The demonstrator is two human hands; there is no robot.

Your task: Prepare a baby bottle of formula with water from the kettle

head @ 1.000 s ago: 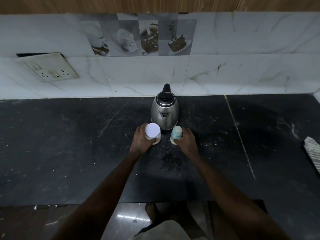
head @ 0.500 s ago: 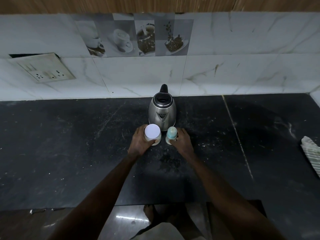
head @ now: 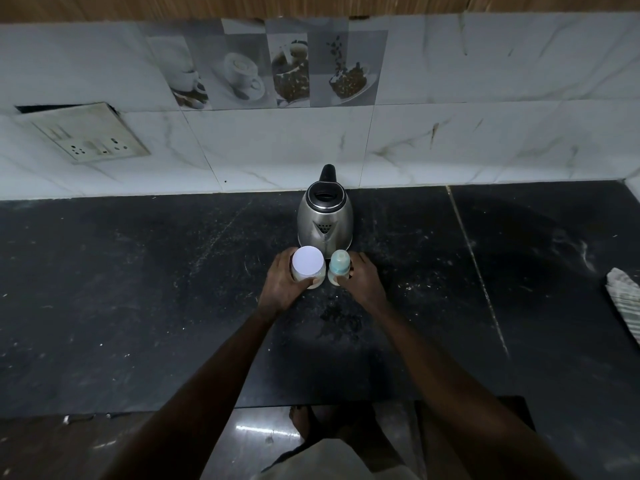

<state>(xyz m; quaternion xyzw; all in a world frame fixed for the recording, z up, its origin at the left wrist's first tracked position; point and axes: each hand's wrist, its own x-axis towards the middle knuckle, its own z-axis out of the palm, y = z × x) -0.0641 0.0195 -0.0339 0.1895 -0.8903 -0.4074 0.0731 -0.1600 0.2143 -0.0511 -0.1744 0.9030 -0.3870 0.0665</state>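
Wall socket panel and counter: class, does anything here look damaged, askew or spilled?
Yes. The socket panel hangs tilted off the tiled wall, a dark gap showing behind its top edge. Pale specks are scattered over the black counter.

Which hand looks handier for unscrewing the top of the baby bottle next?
Probably the right hand: it already wraps the baby bottle. The left hand holds the white-lidded jar, so it would have to let go first.

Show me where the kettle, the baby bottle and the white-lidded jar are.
kettle (head: 325,221): head view, on its steel body below the lid.
baby bottle (head: 339,260): head view, on its teal cap.
jar (head: 308,262): head view, on its white lid.
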